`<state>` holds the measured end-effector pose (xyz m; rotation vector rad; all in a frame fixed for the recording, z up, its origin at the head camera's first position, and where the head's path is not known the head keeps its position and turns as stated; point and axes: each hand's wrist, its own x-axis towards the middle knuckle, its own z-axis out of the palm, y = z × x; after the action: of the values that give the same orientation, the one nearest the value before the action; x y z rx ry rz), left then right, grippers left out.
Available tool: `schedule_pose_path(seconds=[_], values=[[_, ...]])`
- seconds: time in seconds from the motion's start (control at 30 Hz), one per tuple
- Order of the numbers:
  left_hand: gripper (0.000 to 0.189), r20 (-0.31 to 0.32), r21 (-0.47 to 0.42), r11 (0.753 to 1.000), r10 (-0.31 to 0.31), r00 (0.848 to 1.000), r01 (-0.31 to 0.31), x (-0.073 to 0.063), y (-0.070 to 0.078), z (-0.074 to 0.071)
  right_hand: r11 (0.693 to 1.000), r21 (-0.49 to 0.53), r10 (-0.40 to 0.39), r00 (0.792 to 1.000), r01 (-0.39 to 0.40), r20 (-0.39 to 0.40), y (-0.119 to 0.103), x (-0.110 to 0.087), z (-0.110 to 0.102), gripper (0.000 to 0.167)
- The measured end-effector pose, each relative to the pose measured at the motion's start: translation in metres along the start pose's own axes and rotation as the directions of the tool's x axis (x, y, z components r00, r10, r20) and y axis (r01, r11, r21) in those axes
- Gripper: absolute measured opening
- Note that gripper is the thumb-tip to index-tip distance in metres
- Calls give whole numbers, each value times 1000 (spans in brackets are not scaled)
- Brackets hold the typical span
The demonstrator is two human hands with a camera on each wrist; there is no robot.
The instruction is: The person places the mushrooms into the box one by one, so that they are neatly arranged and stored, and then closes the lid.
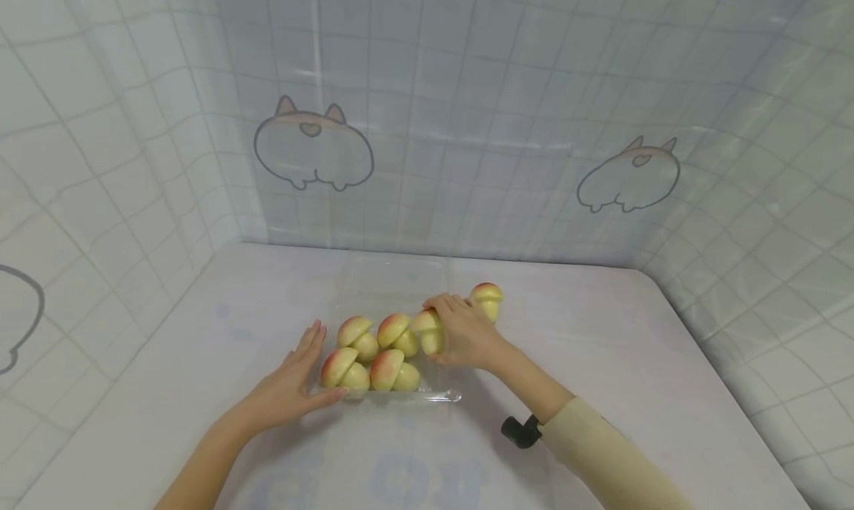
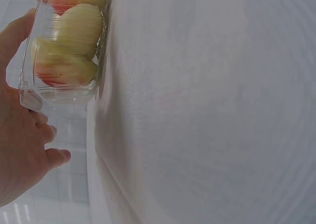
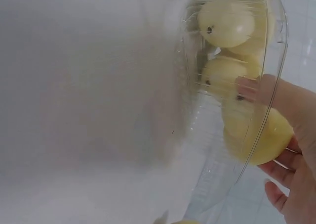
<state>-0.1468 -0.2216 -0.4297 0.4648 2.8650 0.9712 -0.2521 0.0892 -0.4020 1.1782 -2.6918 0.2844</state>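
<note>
A mushroom-shaped yellow piece [image 1: 431,339] sits mid-frame, at the right end of the upper row in a clear plastic box [image 1: 434,396]; I can't tell if it touches the bottom. The right hand [image 1: 465,333] grips it between thumb and fingers. Four similar pieces [image 1: 385,371] fill the box's left part. The left hand [image 1: 288,391], spread wide, steadies the near-left corner. Another piece [image 1: 487,293] rests on the bench [image 1: 574,317], right of the box, partly behind the right hand.
</note>
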Motion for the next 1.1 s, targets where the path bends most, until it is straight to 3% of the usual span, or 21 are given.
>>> schedule_pose_path(seconds=[0.67, 1.1], values=[[110, -5, 6, 1000, -4, 1000, 4, 0, -2, 2, 1000, -1, 6, 994, -6, 109, -2, 6, 4, 70], [109, -3, 3, 1000, -1, 1000, 1, -1, -1, 2, 999, -30, -30, 993, 34, 110, 1, 7, 7, 68]])
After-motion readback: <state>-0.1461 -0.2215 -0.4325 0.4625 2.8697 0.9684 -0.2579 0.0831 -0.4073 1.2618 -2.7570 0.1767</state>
